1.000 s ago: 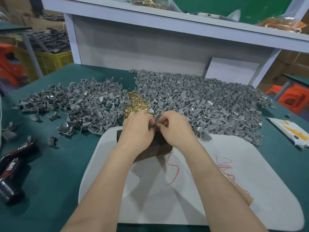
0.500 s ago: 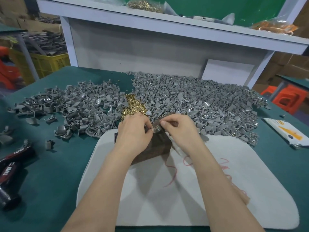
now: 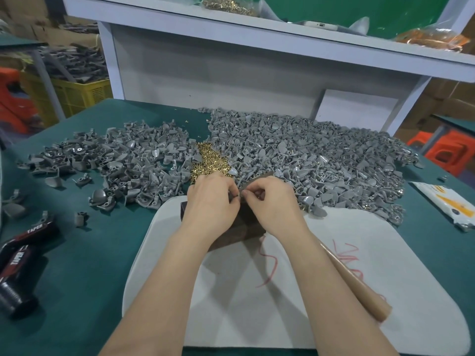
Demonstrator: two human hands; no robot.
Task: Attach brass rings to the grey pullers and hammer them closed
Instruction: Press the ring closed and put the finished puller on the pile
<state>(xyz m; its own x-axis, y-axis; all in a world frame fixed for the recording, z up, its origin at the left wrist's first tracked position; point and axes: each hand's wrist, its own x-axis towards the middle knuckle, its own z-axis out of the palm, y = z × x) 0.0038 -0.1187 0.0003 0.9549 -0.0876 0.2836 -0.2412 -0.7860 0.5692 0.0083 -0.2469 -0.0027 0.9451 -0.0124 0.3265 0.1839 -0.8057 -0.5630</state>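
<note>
Head view. Left hand point(image 3: 210, 201) and right hand point(image 3: 272, 204) meet over a dark brown rectangular block point(image 3: 248, 228), which lies on the far edge of a white rounded pad point(image 3: 359, 253) at the near middle of the green felt tabletop point(image 3: 84, 265). The fingers of both hands are curled and pressed tip to tip, pinching one small grey plastic puller point(image 3: 237, 196) between them; whether a ring is already threaded on it is too small to tell.

Progress: the step appears to be fitting a ring, with hammering not yet begun. The light wooden hammer handle point(image 3: 357, 283) lies idle on the pad beside the right forearm. A heap of loose brass rings point(image 3: 208, 163) sits just beyond the hands, between a left heap of grey pullers point(image 3: 115, 160) and a larger right heap of grey pullers point(image 3: 321, 160). Brass glints in the right heap suggest finished pieces, so much work probably remains.

Room: the pad is open toward the near edge, while the heaps crowd the block on its far side. Black tool grips point(image 3: 23, 253) lie near the left edge, and a white printed packet point(image 3: 447, 201) near the right edge.
</note>
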